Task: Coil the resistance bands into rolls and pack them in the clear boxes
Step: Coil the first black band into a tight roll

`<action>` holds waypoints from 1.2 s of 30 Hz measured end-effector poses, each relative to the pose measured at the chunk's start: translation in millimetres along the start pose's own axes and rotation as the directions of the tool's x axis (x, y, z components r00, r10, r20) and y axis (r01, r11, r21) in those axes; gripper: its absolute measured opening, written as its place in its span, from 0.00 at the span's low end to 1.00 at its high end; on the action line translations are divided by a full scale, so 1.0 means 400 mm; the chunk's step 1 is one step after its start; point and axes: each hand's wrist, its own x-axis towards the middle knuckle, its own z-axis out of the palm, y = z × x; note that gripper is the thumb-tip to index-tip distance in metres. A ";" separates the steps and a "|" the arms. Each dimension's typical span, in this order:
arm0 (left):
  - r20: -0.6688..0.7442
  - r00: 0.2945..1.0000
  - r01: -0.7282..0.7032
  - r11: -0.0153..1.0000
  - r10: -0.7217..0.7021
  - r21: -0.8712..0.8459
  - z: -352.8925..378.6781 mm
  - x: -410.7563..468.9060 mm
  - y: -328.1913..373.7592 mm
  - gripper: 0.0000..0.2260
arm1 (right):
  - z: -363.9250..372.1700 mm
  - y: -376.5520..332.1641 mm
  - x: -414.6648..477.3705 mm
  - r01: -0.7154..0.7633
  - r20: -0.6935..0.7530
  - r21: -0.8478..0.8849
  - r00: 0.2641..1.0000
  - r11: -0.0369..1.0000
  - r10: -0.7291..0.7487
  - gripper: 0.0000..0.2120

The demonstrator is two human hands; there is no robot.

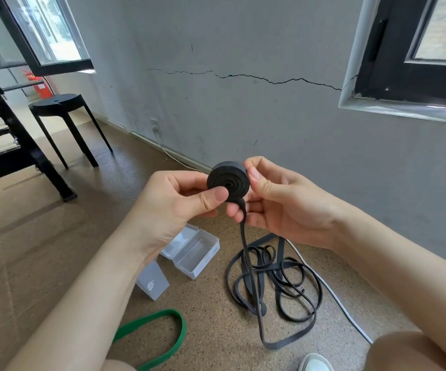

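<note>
Band roll pinched by left fingers, right fingers; speckled brown floor, cracked grey wall.

Soft, even daylight from blown-out windows, faint shadows, wide-angle bending at the edges, slight overall softness

Single view. The head camera looks forward and down, wide-angle, with lines bowed at the edges. The left hand and right hand sit close, mid-frame. The floor lies farther below; the wall stands ahead.
</note>
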 end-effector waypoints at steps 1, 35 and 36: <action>-0.040 0.999 -0.032 0.997 0.035 0.077 0.001 0.000 0.001 0.10 | 0.001 -0.002 -0.001 -0.015 0.002 -0.013 1.000 1.000 0.015 0.15; -0.010 0.979 -0.156 0.781 0.204 0.605 -0.002 -0.021 0.032 0.10 | 0.006 -0.026 -0.017 -0.197 -0.054 -0.428 0.980 0.882 0.193 0.24; 0.009 0.976 -0.172 0.750 0.217 0.639 -0.002 -0.022 0.031 0.09 | 0.008 -0.026 -0.019 -0.207 -0.077 -0.476 0.978 0.855 0.193 0.26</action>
